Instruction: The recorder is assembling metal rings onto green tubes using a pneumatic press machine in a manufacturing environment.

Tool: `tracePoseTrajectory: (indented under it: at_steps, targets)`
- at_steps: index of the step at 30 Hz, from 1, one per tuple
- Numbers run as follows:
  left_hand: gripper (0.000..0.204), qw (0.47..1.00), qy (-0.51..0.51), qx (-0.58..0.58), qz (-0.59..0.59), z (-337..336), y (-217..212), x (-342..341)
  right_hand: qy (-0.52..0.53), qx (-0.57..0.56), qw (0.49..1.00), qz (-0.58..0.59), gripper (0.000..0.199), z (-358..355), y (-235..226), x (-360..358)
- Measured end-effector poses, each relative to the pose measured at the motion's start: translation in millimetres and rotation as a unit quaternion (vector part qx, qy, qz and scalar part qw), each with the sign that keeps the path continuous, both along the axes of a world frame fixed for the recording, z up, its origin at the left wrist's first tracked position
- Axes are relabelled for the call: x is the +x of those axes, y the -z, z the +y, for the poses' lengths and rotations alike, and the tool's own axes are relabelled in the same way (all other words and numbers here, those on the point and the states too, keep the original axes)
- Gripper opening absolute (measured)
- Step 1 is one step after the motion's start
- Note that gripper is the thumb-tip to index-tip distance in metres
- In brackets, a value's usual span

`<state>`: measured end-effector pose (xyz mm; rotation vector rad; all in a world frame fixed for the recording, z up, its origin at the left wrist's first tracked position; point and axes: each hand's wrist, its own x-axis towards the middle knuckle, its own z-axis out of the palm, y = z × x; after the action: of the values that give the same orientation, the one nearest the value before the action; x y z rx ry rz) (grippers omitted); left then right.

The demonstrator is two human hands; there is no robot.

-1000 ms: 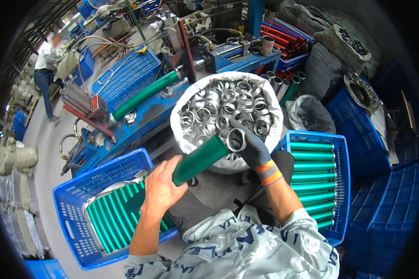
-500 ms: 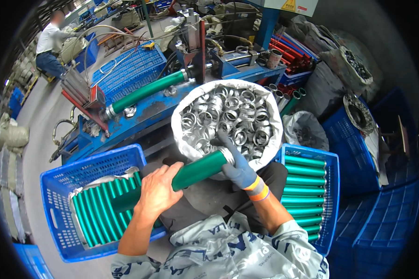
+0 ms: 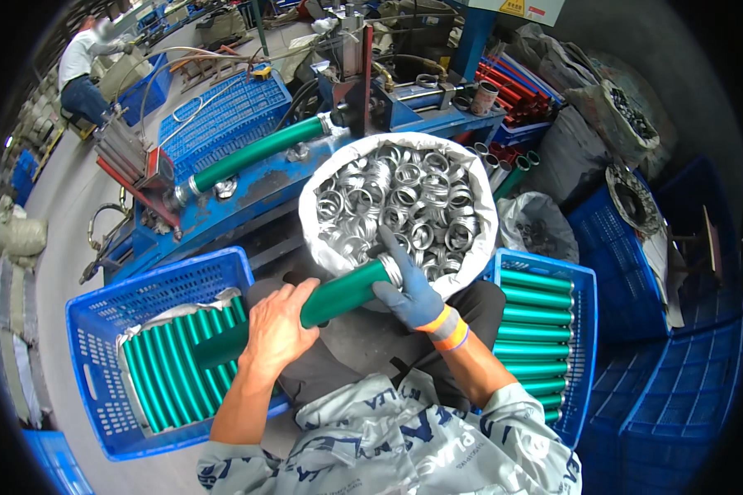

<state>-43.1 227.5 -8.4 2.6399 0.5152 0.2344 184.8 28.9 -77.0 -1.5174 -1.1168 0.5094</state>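
While the bare left hand wraps around the middle of a green tube, its forearm rises from the lower edge and its fingers curl over the top of the tube. The tube lies slanted across the person's lap, its low end over the right edge of the left blue crate, which holds a row of like green tubes on a pale liner. The high end of the held tube reaches the near rim of a white sack full of shiny metal rings. There the gloved right hand, in a blue-grey glove with an orange cuff, closes over the tube's tip; it seems to press a metal ring onto that end, though the fingers hide the joint. Beyond the sack, another green tube lies clamped on a blue machine bed. At the top edge, a yellow warning label sits on a pale panel. To the right, a second blue crate holds more green tubes stacked across it, just beside the right forearm.
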Motion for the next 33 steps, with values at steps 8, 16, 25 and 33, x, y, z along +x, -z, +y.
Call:
tracePoseTrajectory:
  at_steps: [8,16,25,33]
  targets:
    - [0.072,0.972,-0.061,-0.159,-0.165,21,-9,-21,0.096,0.001,0.995,0.001,0.076,0,9,81]
    - [0.055,0.599,-0.176,-0.587,-0.515,27,15,-45,0.032,-0.358,0.855,-0.373,0.078,34,42,66]
    - [0.044,0.5,-0.248,-0.65,-0.516,9,60,-53,0.13,-0.257,0.955,0.068,0.038,9,41,69]
    - [0.038,0.488,-0.198,-0.697,-0.487,-2,75,-28,0.001,0.093,0.917,0.388,0.056,-16,18,32]
